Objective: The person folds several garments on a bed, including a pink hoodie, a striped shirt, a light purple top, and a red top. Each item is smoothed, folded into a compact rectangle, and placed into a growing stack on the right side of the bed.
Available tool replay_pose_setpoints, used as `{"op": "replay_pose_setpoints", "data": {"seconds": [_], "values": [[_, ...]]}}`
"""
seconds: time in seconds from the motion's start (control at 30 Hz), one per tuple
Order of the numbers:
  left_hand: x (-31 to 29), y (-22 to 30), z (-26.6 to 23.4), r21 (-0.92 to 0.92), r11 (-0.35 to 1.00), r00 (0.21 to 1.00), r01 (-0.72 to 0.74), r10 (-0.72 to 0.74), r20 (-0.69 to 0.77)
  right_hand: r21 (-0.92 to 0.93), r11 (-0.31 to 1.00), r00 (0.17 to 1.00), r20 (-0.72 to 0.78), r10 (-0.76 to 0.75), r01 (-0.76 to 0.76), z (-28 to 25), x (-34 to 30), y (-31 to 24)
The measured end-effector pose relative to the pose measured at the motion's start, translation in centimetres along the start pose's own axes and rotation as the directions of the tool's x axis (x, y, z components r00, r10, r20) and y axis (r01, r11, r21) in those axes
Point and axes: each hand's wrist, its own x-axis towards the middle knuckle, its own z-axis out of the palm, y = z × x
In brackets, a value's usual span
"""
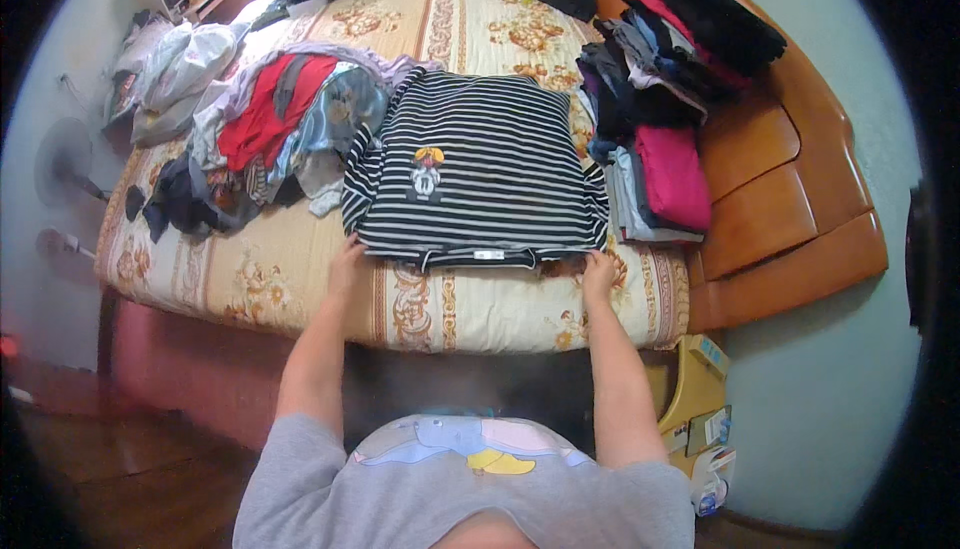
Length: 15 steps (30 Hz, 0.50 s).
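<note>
The striped shirt point(500, 174) is spread on the bed point(490, 314), its near corners apparently pinched by the fingers of left hand point(348, 259) and right hand point(599, 274). Straightening seems in hand; even tension would be called for next.

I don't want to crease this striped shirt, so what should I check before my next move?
1. Left hand at the near left corner of the striped shirt: ok.
2. Right hand at the near right corner: ok.
3. Printed figure facing up: ok.
4. Shirt apart from the loose clothes on the left: not ok, they meet along its upper left.
5. Underside smooth: cannot tell, hidden.
</note>
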Motion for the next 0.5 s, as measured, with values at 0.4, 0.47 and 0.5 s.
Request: {"op": "replay_pose_setpoints", "data": {"seconds": [0.4,0.47,0.5], "values": [[-14.1,-0.5,-1.5,0.757,0.464,0.856,-0.460,0.458,0.240,-0.058,0.993,0.993,0.063,-0.102,0.106,-5.7,-12.4,4.1],[-14.3,-0.5,-1.6,0.757,0.447,0.842,-0.477,0.478,0.249,-0.093,0.982,0.983,0.100,-0.156,0.166,-6.4,-13.1,4.1],[-14.7,-0.6,-1.7,0.763,0.430,0.838,-0.484,0.479,0.261,-0.109,0.975,0.976,0.120,-0.182,0.195,-6.7,-13.6,4.0]]}}
